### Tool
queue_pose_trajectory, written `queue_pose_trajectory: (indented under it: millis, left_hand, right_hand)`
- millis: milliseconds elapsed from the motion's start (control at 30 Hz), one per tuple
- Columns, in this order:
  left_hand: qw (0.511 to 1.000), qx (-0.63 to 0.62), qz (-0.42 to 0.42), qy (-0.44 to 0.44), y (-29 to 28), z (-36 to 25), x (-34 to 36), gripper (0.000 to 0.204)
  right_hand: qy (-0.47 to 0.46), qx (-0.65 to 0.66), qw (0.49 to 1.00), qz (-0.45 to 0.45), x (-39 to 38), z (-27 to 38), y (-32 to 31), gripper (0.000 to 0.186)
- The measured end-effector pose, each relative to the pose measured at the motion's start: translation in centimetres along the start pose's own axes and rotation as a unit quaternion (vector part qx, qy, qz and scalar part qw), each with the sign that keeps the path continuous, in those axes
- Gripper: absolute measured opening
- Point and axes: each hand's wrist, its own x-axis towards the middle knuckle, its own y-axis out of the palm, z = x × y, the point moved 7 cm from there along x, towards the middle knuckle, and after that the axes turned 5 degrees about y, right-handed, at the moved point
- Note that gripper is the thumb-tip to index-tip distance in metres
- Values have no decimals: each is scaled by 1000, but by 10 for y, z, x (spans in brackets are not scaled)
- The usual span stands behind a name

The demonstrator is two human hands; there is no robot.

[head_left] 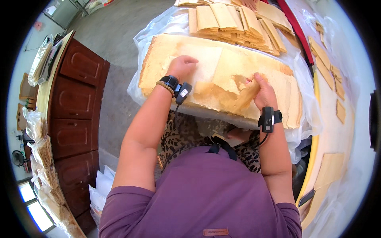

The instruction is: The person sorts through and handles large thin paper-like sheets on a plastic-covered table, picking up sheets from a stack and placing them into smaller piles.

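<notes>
In front of me lies a broad stack of thin tan sheets point(291, 103) that look like bean curd skin, with ragged edges. A torn, wrinkled sheet point(226, 97) is lifted at its right side, and my right hand point(264, 91) pinches it between thumb and fingers. A ragged hole shows near that grip. My left hand point(182, 67) is at the stack's left part, beside a paler rectangular patch point(204, 57). Its fingers are curled together; whatever they may hold is hidden. Both wrists carry black strapped devices.
Folded tan sheets point(218, 18) are piled behind the stack, where another person's hand point(250, 4) shows. Clear plastic point(137, 77) spreads beneath the stack. A pale side surface point(329, 135) at right holds loose pieces and a dark flat object point(306, 197). A red-brown cabinet point(75, 99) stands left.
</notes>
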Motion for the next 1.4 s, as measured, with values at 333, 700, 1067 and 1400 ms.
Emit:
queue_pose_trajectory:
  millis: [333,700,1067,1400]
  left_hand:
    - [913,244,48,324,5,-34,-59,28]
    - [899,297,37,319,-3,-31,-68,43]
    - [908,301,64,284,-2,-26,-67,39]
    - [905,315,69,278,-3,-28,-64,41]
  right_hand:
    - [-362,-619,663,-214,-50,57,29,38]
    - [-126,-644,753,49,-33,-65,120,37]
    - [83,-407,894,169,-44,-56,49,17]
    - [87,-226,970,12,-39,16,-31,22]
